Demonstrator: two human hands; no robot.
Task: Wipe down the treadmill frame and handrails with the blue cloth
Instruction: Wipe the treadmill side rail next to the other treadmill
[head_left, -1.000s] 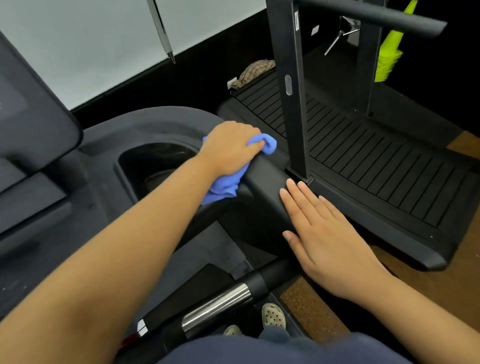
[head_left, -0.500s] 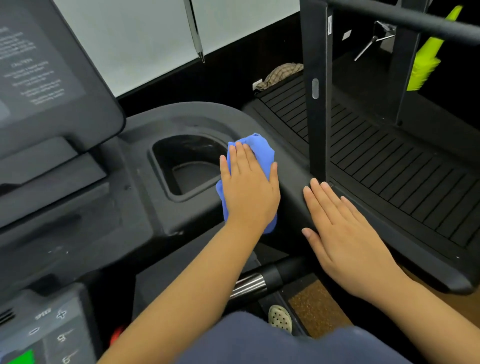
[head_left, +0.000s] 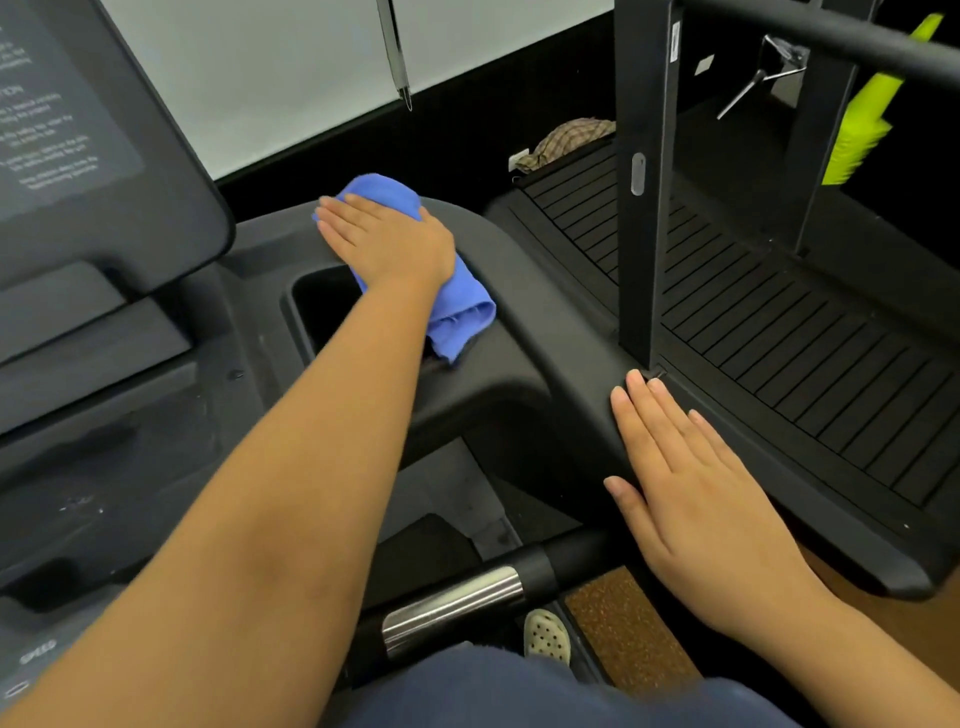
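Note:
My left hand (head_left: 387, 241) lies flat on the folded blue cloth (head_left: 457, 314) and presses it onto the dark treadmill frame (head_left: 524, 332), at the far rim of the cup recess (head_left: 322, 306). Part of the cloth sticks out beyond my fingertips and behind my wrist. My right hand (head_left: 696, 483) rests flat, fingers together, on the frame's right arm near the base of a black upright post (head_left: 641, 182). It holds nothing. A handrail with a chrome sensor band (head_left: 452, 603) runs below my forearms.
The treadmill console screen (head_left: 67, 130) rises at the left, with speed buttons (head_left: 36, 657) at the lower left. A neighbouring slatted treadmill deck (head_left: 779, 332) lies to the right, with a checked rag (head_left: 569, 137) at its far end and a yellow-green brush (head_left: 862, 124) behind. My shoe (head_left: 545, 634) shows below.
My left hand has slid the cloth away from me and to the left, from the near right side of the recess to its far rim. My right hand has stayed put.

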